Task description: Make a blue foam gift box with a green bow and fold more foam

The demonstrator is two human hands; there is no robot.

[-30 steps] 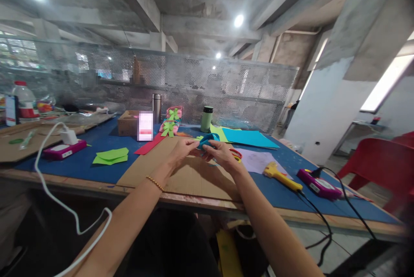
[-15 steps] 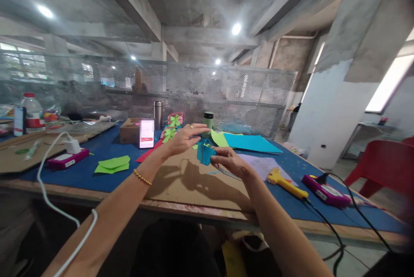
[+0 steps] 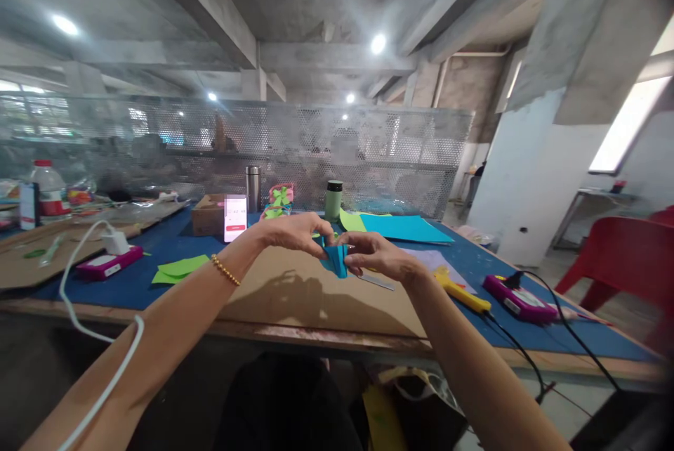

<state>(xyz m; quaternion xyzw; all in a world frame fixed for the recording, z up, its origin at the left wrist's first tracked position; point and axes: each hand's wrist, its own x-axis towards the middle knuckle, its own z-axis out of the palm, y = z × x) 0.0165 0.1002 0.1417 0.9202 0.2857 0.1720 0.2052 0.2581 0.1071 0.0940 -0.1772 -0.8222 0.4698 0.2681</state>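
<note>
A small piece of folded blue paper is held up between my two hands, above a sheet of brown cardboard. My left hand pinches its left and upper side with thumb and fingers. From the right, my right hand grips the other side between thumb and fingertips. Parts of the paper are hidden behind the fingers. Below my right hand a flat metal strip, perhaps a ruler, lies on the cardboard.
A yellow glue gun and a purple power strip with black cables lie right. Blue sheets and a green bottle are behind. Leftward are green paper, a phone, a cardboard box and a white cable.
My left hand has come down from above and now grips the blue paper together with my right hand. The paper looks more folded or pressed together. The view has shifted slightly.
</note>
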